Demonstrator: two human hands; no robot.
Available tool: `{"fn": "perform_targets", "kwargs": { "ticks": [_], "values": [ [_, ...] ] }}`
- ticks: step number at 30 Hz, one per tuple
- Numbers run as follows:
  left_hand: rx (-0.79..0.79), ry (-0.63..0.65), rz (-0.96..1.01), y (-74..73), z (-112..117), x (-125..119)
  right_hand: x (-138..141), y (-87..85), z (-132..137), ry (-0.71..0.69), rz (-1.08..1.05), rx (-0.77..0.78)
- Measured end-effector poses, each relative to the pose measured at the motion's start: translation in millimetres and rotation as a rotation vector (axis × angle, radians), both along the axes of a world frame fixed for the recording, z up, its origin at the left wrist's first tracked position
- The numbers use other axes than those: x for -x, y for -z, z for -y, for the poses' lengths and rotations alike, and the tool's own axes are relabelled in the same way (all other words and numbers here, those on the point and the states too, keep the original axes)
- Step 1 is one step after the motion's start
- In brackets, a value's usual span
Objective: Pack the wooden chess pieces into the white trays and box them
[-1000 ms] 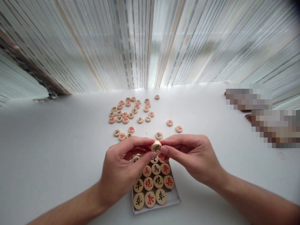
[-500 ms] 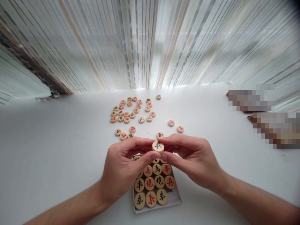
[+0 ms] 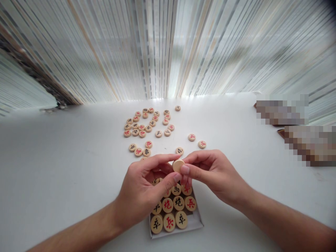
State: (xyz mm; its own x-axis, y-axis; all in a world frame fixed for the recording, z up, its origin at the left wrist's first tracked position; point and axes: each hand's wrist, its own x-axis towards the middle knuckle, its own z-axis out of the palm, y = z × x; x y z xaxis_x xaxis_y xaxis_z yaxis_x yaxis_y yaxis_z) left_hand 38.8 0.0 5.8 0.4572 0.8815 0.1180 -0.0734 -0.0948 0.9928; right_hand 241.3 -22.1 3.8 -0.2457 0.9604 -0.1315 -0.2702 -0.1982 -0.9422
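Observation:
Above a shallow box (image 3: pixel 195 224), a round wooden xiangqi piece (image 3: pixel 178 166) is held up with a blank face toward me. My right hand (image 3: pixel 214 168) pinches its right side between thumb and fingers. My left hand (image 3: pixel 148 185) curls around the left side, index finger along the top edge and thumb just below, in a loose grip. Inside the box, rows of xiangqi pieces lie face up, with red and black characters; a black-character piece (image 3: pixel 181 219) ends the front row, beside a bare corner. My hands hide the back rows.
Several loose xiangqi pieces (image 3: pixel 141 127) are scattered beyond my hands on the white table (image 3: pixel 78 182). One black-character piece (image 3: pixel 179 151) lies just behind my fingers. A striped curtain (image 3: pixel 157 49) hangs at the back. Blurred-out objects (image 3: pixel 301 143) stand at right.
The held piece has turned from its black-character face to a blank face. My left thumb and fingers have spread a little apart, while my right thumb has moved onto the piece.

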Motion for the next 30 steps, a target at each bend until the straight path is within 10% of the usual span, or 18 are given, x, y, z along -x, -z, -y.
{"fn": "perform_targets", "kwargs": {
  "ticks": [10,21,30],
  "values": [
    [0.056,0.016,0.064,-0.6,-2.7,-0.8,0.7,2.4,0.6,-0.05,-0.047,0.034],
    [-0.429,0.047,-0.081,-2.6,-3.1,1.0,1.6,2.8,2.3,-0.139,-0.094,0.196],
    [-0.31,0.051,-0.02,3.7,-4.2,4.6,0.9,-0.5,1.4,-0.176,-0.266,0.248]
  ]
}}
